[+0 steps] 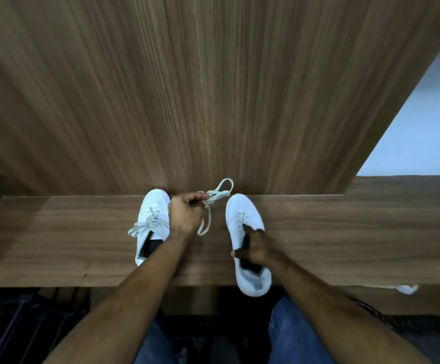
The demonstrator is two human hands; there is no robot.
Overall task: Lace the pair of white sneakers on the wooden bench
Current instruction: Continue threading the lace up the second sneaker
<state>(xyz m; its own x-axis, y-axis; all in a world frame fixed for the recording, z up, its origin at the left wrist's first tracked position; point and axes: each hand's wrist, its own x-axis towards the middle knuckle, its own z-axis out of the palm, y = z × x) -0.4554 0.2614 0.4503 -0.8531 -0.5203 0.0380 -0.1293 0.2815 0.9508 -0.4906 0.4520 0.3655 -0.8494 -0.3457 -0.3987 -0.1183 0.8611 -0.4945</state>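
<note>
On the wooden bench (56, 240) we see two white shoes side by side, with their toes pointing at the wooden wall (187, 88). Our left hand (186, 214) is between the shoes, its fingers curled tight around a loose white lace (220, 191). One loop of the lace sticks out past our fingers near the wall, and another part hangs down under our hand. Just left of that hand, the left shoe (153, 219) already has a lace in it, with the ends flopping out to the side. On the other side, the right shoe (245, 232) has bare holes, and its heel hangs over the bench edge. Our right hand (257, 249) holds this shoe at its opening, with one finger pointing straight along the top. Below the bench we see our blue jeans (292, 334).
</note>
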